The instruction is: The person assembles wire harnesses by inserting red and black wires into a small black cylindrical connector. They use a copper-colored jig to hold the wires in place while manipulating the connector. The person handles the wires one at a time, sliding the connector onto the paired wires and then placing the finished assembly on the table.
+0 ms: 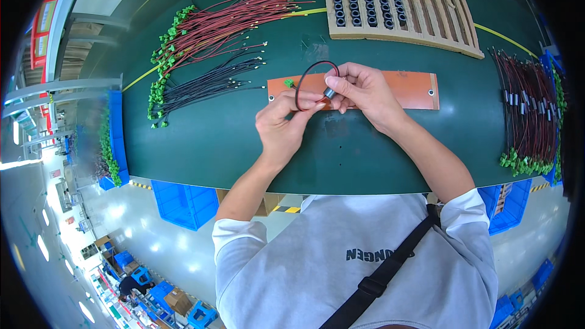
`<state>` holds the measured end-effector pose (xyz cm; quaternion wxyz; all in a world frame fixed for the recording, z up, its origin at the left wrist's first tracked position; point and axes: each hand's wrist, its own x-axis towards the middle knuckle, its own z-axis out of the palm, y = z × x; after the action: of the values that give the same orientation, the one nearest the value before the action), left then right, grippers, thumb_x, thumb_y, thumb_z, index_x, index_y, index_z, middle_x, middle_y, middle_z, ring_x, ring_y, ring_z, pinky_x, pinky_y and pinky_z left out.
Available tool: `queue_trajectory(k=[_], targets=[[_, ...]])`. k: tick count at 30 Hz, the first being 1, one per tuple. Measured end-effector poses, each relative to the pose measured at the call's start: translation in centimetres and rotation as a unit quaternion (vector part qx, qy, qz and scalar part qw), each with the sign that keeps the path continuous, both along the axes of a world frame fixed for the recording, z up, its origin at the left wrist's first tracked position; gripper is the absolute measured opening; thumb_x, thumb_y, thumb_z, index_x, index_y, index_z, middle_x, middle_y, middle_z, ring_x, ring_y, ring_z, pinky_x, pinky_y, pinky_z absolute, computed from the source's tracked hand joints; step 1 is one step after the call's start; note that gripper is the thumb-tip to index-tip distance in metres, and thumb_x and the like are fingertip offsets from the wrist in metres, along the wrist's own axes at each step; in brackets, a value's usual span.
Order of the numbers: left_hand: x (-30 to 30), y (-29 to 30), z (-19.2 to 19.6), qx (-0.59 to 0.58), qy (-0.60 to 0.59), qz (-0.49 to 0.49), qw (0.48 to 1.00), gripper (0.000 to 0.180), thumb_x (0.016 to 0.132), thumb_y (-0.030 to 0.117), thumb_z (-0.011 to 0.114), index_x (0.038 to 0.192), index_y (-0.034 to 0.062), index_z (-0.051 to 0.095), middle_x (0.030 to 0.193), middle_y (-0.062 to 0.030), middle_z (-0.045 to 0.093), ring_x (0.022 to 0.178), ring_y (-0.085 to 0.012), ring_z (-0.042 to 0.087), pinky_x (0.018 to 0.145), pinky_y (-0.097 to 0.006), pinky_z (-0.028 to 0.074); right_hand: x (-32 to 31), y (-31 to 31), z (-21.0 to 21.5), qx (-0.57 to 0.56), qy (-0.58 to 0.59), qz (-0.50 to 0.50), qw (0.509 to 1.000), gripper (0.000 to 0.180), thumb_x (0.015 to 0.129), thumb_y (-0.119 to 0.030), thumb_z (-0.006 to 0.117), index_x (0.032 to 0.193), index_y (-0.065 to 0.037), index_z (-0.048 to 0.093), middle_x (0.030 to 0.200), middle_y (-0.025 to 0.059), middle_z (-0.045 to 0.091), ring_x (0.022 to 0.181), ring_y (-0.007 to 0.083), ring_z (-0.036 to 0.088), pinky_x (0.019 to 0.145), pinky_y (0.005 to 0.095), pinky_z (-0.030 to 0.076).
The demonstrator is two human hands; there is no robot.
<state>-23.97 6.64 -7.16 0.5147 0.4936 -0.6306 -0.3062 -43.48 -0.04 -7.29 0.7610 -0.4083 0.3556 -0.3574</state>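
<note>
Both hands meet over an orange-brown board (408, 88) on the green table. My right hand (368, 94) pinches a small dark, shiny cylindrical ferrite core (329, 93) between thumb and fingers. Just left of it, my left hand (285, 119) is closed in a pinch on the red and black wire (298, 90), close to the core's lower end. That wire arches up in a loop between the hands, and a green connector (289, 83) sticks out above my left fingers. Fingertips partly hide how the wire passes through the core.
Red wires (234, 21) and black wires (210, 82) with green connectors lie at left. A cardboard tray (426, 39) at the back holds rows of dark cores. Bundled wires with cores (530, 106) lie at far right. A blue bin (186, 204) stands below the front edge.
</note>
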Motion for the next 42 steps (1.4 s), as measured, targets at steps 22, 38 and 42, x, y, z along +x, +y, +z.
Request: queue_trajectory(k=[22, 38, 42], targets=[[-2.2, -2.2, 0.2, -0.009, -0.195, -0.021, 0.980, 0.033, 0.086, 0.009, 0.080, 0.118, 0.0015, 0.073, 0.103, -0.0142, 0.078, 0.089, -0.0215, 0.076, 0.081, -0.032, 0.060, -3.1, 1.9, 2.4, -0.489, 0.250, -0.154, 0.821, 0.011, 0.095, 0.000, 0.065, 0.103, 0.002, 0.073, 0.096, 0.0121, 0.071, 0.083, 0.0213, 0.071, 0.073, 0.0296, 0.058], [-4.6, -6.7, 0.7, 0.268, 0.037, -0.276, 0.922, 0.018, 0.102, 0.013, 0.065, 0.104, -0.0030, 0.073, 0.087, -0.0061, 0.071, 0.074, -0.0092, 0.066, 0.065, -0.023, 0.051, -8.6, 1.8, -1.1, -0.276, 0.159, -0.150, 0.936, 0.014, 0.097, -0.007, 0.068, 0.106, 0.002, 0.076, 0.104, 0.0093, 0.074, 0.096, 0.0156, 0.069, 0.086, 0.0289, 0.056], [-5.0, -5.8, 0.3, 0.248, 0.077, -0.245, 0.934, 0.015, 0.101, 0.011, 0.066, 0.102, -0.0027, 0.072, 0.087, -0.0072, 0.071, 0.071, -0.0103, 0.066, 0.060, -0.023, 0.050, -8.3, 1.5, -1.4, -0.237, 0.140, -0.166, 0.947, 0.011, 0.096, -0.006, 0.071, 0.100, 0.002, 0.075, 0.103, 0.0076, 0.073, 0.090, 0.0114, 0.067, 0.081, 0.0246, 0.055]])
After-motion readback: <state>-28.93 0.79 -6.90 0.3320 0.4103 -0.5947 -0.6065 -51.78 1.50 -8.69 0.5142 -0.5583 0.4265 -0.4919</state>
